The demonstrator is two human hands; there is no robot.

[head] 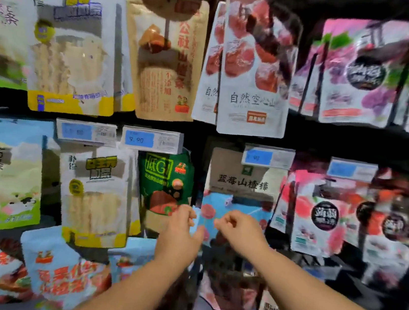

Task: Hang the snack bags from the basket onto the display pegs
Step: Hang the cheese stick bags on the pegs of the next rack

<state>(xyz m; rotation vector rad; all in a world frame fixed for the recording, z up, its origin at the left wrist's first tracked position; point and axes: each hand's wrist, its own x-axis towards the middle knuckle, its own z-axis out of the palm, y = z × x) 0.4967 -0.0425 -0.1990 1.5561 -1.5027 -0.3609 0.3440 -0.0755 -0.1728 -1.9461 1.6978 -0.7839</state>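
Note:
A snack bag [243,185] with a beige top and a blue, berry-printed bottom hangs in the lower row of the display, under a blue price tag [258,157]. My left hand [181,229] pinches the bag's lower left edge between thumb and curled fingers. My right hand [239,230] has its fingers curled on the front of the bag's blue part, just to the right. The peg that carries the bag is hidden behind the price tag. Below my hands a dark mesh basket [226,263] holds more bags [229,297], blurred.
A green bag [166,181] hangs directly left of the held one, pink bags [319,220] directly right. The upper row is full of hanging bags, such as a white one with red fruit [258,66]. Light blue bags [60,271] hang at the lower left.

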